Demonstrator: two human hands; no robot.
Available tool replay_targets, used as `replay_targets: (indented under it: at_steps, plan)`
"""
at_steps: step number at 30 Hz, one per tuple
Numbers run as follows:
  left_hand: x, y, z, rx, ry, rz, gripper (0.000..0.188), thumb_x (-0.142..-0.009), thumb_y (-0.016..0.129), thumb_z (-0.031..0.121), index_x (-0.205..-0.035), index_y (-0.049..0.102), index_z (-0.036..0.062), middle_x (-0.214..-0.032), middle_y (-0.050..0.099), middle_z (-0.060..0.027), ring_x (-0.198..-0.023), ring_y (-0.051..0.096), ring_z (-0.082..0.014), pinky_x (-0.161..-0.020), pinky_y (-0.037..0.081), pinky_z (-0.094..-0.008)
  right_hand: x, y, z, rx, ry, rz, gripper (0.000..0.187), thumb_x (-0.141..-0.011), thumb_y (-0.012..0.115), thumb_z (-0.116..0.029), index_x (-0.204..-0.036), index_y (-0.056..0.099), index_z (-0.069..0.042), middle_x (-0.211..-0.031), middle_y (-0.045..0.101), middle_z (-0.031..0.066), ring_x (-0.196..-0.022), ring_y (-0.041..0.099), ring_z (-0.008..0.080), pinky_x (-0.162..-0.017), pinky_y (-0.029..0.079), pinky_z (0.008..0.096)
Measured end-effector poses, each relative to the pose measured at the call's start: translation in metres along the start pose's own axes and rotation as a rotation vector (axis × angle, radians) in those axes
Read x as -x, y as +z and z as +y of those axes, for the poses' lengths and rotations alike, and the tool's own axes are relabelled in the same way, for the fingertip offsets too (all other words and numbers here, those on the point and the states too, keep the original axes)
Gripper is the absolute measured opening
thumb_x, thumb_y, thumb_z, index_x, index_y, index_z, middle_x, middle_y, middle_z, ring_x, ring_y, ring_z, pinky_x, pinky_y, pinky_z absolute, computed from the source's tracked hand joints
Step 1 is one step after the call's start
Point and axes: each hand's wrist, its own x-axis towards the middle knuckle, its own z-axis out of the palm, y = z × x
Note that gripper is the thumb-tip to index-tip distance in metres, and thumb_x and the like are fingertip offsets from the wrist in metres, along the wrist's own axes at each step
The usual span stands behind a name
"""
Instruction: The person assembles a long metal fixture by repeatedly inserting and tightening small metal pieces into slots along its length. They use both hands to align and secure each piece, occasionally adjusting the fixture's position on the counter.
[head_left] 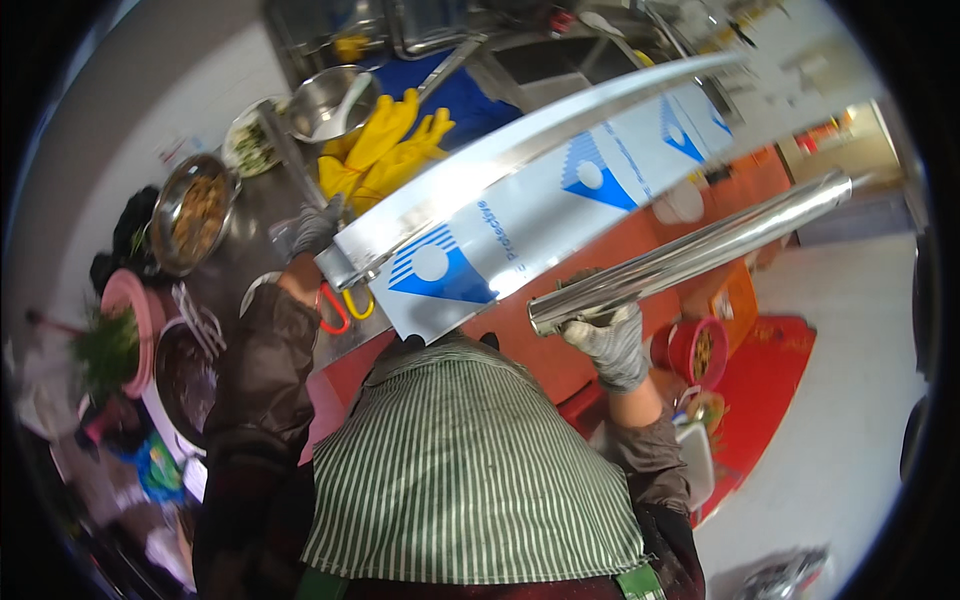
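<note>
A: Here we are at the right hand (612,350), gloved, its fingers wrapped firmly around the lower end of the shiny metal tube (690,262)!

B: And we see that tube slanting up and away in the air, beyond the striped apron (475,465). Held by its near end, probably, so the length points clear of the body.

A: Across to the left hand (318,230)! Fingers curled right by the corner of the long panel (530,215), but we can't tell whether they grip it or the metal strip (288,155) alongside.

B: The panel's near end overlaps the edge of the surface (262,212), the rest sweeping up to the right. That blue-printed film, we'd guess, guards its face from scratches.

A: Just below that corner, red and yellow handles (341,319), handily close to the left hand!

B: Yellow gloves (385,140) behind the panel, a food bowl (198,218) farther left, perhaps kept wallward to stay out of its way.
</note>
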Motion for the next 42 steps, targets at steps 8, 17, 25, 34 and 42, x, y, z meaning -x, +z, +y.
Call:
replay_targets:
  at_steps: [8, 17, 25, 34, 42]
  plan:
    - [0.046, 0.014, 0.028, 0.042, -0.024, 0.248, 0.061, -0.081, 0.062, 0.043, -0.120, 0.046, -0.0016, -0.108, 0.057, -0.0169, -0.096, 0.056, -0.0252, -0.084, 0.046, -0.0365, -0.076, 0.005, -0.043, 0.014, -0.044, -0.633, 0.057, -0.064, 0.085, -0.026, -0.109, 0.059, -0.002, -0.099, 0.065, 0.0078, -0.093, 0.062, 0.0175, -0.083, 0.050, 0.0327]
    - [0.098, 0.018, 0.050, 0.239, 0.247, 0.683, 0.042, -0.091, 0.059, 0.023, -0.123, 0.047, -0.0018, -0.106, 0.059, -0.0098, -0.095, 0.057, -0.0157, -0.084, 0.047, -0.0278, -0.087, 0.032, -0.072, -0.219, 0.209, -0.768, 0.058, -0.064, 0.083, -0.039, -0.099, 0.062, 0.002, -0.082, 0.063, 0.0074, -0.069, 0.059, 0.0135, -0.058, 0.047, 0.0238]
    - [0.202, 0.018, 0.084, 0.514, 0.520, 0.423, 0.035, -0.095, 0.051, 0.014, -0.128, 0.048, 0.0013, -0.116, 0.056, -0.0086, -0.105, 0.052, -0.0140, -0.094, 0.040, -0.0263, -0.104, 0.074, -0.122, 0.128, 0.467, -0.925, 0.042, -0.077, 0.076, -0.024, -0.107, 0.060, 0.000, -0.095, 0.066, 0.0093, -0.089, 0.064, 0.0176, -0.082, 0.052, 0.0303]
    - [0.300, -0.017, 0.129, 0.623, 0.523, -0.088, 0.044, -0.091, 0.060, 0.027, -0.126, 0.049, 0.0018, -0.092, 0.061, -0.0016, -0.073, 0.055, -0.0055, -0.062, 0.048, -0.0203, -0.085, 0.139, -0.134, 0.477, 0.274, -0.913, 0.057, -0.069, 0.080, -0.037, -0.106, 0.061, 0.002, -0.082, 0.068, 0.0098, -0.074, 0.065, 0.0156, -0.074, 0.052, 0.0273]
    - [0.283, -0.034, 0.154, 0.819, 0.358, -0.001, 0.038, -0.088, 0.065, 0.023, -0.115, 0.053, -0.0001, -0.104, 0.061, -0.0065, -0.099, 0.058, -0.0125, -0.082, 0.049, -0.0233, -0.080, 0.176, -0.124, 0.999, -0.094, -0.712, 0.052, -0.067, 0.078, -0.035, -0.101, 0.063, 0.001, -0.084, 0.065, 0.0157, -0.074, 0.065, 0.0246, -0.070, 0.053, 0.0332]
